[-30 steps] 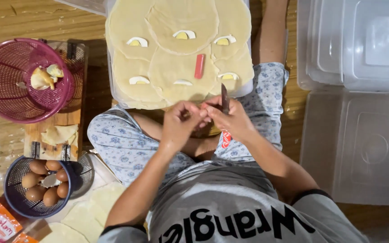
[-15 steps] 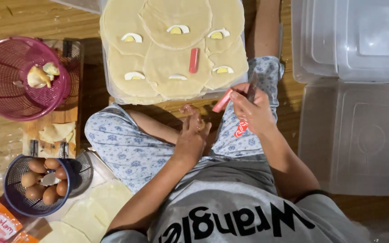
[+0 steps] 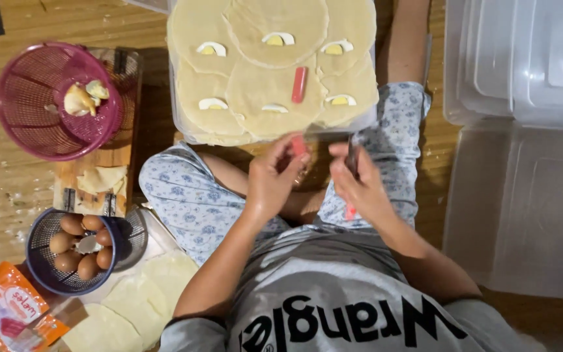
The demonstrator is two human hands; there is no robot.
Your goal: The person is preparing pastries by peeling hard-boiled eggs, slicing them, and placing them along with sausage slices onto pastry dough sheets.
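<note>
Pale dough rounds (image 3: 275,78) overlap on a tray (image 3: 180,124) set before a person sitting cross-legged on a wooden floor (image 3: 47,19). Wedges of boiled egg (image 3: 211,49) lie on several rounds, and one red sausage stick (image 3: 300,85) lies on the middle round. The person's hands are close together just below the tray's near edge, not touching. Their left hand (image 3: 275,179) pinches a short red sausage piece (image 3: 298,145) in its fingertips. Their right hand (image 3: 360,182) is closed around a knife (image 3: 352,160) with its dark blade pointing up towards the tray and a red handle end showing under the palm. To the person's left, a pink mesh basket (image 3: 34,117) holds egg scraps and rests partly on a wooden board (image 3: 92,182). Nearer, a dark basket (image 3: 47,274) holds brown eggs (image 3: 76,251), beside square pale wrappers (image 3: 138,300) and an orange packet (image 3: 8,306). Clear plastic containers (image 3: 522,130) sit on the person's right.
</note>
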